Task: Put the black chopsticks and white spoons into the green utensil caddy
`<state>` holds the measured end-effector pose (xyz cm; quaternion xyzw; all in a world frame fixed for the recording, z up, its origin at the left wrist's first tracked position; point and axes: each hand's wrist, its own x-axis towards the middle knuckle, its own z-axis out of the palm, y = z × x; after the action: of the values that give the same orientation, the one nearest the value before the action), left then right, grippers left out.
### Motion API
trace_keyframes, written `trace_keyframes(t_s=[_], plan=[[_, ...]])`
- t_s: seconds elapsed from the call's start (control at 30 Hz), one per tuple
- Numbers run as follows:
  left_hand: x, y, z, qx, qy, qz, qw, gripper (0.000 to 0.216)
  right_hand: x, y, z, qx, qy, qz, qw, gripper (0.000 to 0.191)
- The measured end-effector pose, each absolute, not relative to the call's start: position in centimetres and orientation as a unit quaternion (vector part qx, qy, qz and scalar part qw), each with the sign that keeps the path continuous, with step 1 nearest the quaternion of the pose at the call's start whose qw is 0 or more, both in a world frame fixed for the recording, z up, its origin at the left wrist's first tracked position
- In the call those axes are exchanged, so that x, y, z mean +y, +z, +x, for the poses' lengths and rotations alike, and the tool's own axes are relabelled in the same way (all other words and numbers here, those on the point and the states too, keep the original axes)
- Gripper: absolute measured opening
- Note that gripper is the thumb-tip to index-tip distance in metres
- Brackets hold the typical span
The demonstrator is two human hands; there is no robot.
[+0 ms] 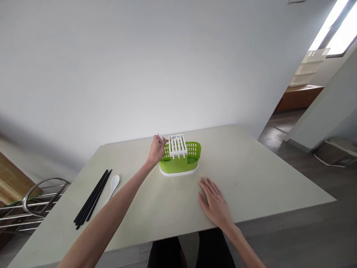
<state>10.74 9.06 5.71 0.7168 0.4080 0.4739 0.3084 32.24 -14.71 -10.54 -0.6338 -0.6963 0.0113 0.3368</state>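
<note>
At the left end of the green basket [178,165], my left hand [157,148] pinches what looks like a white spoon [160,137]. Fingers cover most of this spoon. A white slotted rack [177,146] with small hooks along its front sits across the basket's middle. The basket has latticed sides and a white base. My right hand [214,203] lies flat on the table in front of the basket, fingers extended, holding nothing. To the left of my left forearm are several black chopsticks [93,199] and another white spoon [114,183], its handle partly hidden by my arm.
The pale table [251,167] meets a white wall [178,67] at its back edge. A metal tube frame [41,199] stands beyond the left edge. Below the near edge are my dark-clothed legs [214,248]. A window [341,29] is at the far right.
</note>
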Motion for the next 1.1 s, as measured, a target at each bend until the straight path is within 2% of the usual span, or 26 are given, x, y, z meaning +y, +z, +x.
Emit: trace_keyframes(t_s=[0.2,0.5,0.67,0.8,0.97,1.03,1.1], plan=[[10.6,5.7,10.5,0.47,0.546,0.639,0.271,0.025,-14.9,-10.7,32.4,-0.698,0.024,-0.632,0.336,0.051],[8.8,5.9,11.3,0.445,0.502,0.682,0.292,0.024,-15.0,-10.5,32.4,-0.695,0.033,-0.636,0.334,0.052],[8.2,6.3,11.7,0.46,0.523,0.658,0.287,0.029,-14.9,-10.4,32.3,-0.697,0.028,-0.631,0.34,0.052],[9.0,9.1,12.1,0.455,0.601,0.584,0.301,0.028,-14.9,-10.5,32.4,-0.696,0.021,-0.631,0.341,0.052],[9.9,16.0,8.7,0.39,0.746,0.451,0.297,0.034,-15.0,-10.5,32.4,-0.698,0.021,-0.635,0.329,0.051],[9.1,17.7,5.9,0.405,0.726,0.482,0.278,0.033,-15.1,-10.5,32.5,-0.699,0.024,-0.635,0.328,0.051],[7.5,17.8,2.9,0.463,0.651,0.543,0.258,0.031,-15.2,-10.6,32.5,-0.698,0.027,-0.635,0.33,0.051]])
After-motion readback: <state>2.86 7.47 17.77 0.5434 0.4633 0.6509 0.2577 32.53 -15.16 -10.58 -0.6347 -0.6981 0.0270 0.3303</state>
